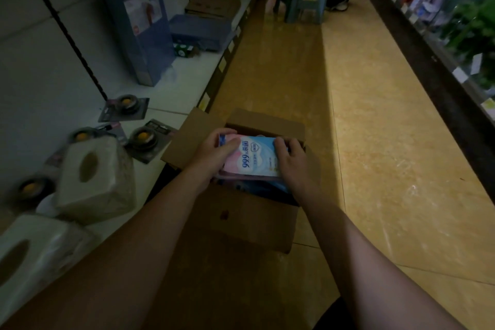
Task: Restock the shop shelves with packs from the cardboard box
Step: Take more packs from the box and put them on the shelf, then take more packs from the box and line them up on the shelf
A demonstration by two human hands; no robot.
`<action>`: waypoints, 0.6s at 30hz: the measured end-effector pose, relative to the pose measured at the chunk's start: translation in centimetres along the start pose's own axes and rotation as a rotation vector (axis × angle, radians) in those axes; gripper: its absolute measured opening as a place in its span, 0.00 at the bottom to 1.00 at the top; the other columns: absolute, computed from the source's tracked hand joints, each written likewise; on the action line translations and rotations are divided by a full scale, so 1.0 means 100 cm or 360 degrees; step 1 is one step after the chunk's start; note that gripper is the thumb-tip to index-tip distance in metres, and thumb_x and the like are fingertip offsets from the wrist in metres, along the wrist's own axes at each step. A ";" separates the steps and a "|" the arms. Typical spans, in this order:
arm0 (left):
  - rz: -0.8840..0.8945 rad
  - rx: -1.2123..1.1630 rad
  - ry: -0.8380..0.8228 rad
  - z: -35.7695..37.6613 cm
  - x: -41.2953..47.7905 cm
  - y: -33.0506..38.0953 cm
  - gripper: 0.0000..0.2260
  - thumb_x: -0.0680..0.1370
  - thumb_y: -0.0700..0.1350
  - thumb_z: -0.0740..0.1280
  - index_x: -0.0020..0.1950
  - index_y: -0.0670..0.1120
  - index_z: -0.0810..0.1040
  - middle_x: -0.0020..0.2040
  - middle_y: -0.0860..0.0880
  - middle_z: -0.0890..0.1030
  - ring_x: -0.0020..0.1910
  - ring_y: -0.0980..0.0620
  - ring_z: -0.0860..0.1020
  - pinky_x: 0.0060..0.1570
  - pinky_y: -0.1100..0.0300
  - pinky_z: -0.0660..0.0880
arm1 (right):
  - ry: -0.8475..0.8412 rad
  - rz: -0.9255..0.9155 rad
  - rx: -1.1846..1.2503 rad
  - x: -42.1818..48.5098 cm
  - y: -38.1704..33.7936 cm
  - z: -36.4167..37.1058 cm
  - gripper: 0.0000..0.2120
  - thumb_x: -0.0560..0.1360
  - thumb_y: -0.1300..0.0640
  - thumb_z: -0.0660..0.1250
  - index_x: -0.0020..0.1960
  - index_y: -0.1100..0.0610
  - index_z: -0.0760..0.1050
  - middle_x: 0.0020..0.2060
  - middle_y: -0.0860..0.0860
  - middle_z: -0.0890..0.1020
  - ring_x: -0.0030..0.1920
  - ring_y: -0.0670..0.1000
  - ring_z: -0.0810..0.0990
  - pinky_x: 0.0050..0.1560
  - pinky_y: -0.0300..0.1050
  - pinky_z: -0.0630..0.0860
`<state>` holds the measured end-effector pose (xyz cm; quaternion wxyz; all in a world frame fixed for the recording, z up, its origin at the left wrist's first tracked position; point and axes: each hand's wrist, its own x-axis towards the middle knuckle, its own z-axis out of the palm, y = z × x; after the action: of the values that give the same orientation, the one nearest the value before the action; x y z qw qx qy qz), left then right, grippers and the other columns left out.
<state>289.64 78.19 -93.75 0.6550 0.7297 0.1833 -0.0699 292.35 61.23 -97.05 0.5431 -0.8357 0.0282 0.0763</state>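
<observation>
Pink-and-blue pack (251, 157) over the cardboard box (241, 217); left hand (214, 150) and right hand (292, 161) grip its ends.

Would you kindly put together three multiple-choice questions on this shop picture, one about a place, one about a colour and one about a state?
1. Where does the cardboard box stand?
A. On a stool
B. On the floor beside the low shelf
C. On a counter

2. What colours is the pack above the box?
A. Green and black
B. Pink and light blue
C. Plain brown

3. How is the pack held?
A. The left hand and the right hand grip opposite sides of it
B. One hand alone pinches a corner
C. Nobody touches it

Answers:
1 B, since the box sits on the tiles against the shelf edge.
2 B, since the wrapper shows pink and pale blue.
3 A, since fingers of each hand curl round a side.
</observation>
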 end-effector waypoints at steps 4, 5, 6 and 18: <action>0.0220 0.0207 0.0216 0.005 0.001 0.010 0.09 0.80 0.52 0.62 0.54 0.47 0.73 0.44 0.50 0.79 0.38 0.55 0.80 0.34 0.61 0.77 | -0.0078 -0.0011 -0.0183 0.004 -0.019 -0.006 0.15 0.82 0.44 0.50 0.58 0.52 0.68 0.40 0.45 0.72 0.38 0.40 0.74 0.33 0.36 0.66; 0.0252 0.0201 0.0258 0.008 0.000 0.014 0.10 0.80 0.53 0.62 0.53 0.46 0.73 0.42 0.50 0.79 0.37 0.56 0.80 0.34 0.61 0.77 | -0.0089 0.0019 -0.0145 0.005 -0.026 -0.009 0.16 0.83 0.44 0.49 0.57 0.53 0.69 0.41 0.48 0.73 0.40 0.42 0.74 0.35 0.39 0.66; 0.0295 0.0190 0.0299 0.010 -0.004 0.017 0.11 0.80 0.53 0.62 0.53 0.46 0.73 0.42 0.51 0.79 0.36 0.56 0.80 0.32 0.62 0.77 | -0.0096 0.0061 -0.0074 0.006 -0.032 -0.010 0.16 0.83 0.45 0.49 0.56 0.55 0.69 0.43 0.50 0.73 0.41 0.45 0.74 0.37 0.41 0.67; 0.0176 -0.0002 0.0508 0.008 -0.089 0.187 0.07 0.81 0.51 0.59 0.45 0.54 0.74 0.45 0.49 0.80 0.45 0.49 0.80 0.45 0.52 0.78 | 0.0175 0.0114 0.0004 -0.047 -0.208 -0.099 0.08 0.81 0.50 0.53 0.49 0.51 0.69 0.36 0.47 0.75 0.35 0.48 0.74 0.32 0.43 0.69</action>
<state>288.22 74.48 -73.40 0.6210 0.7400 0.2446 0.0832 291.34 60.56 -73.61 0.5386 -0.8365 0.0879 0.0495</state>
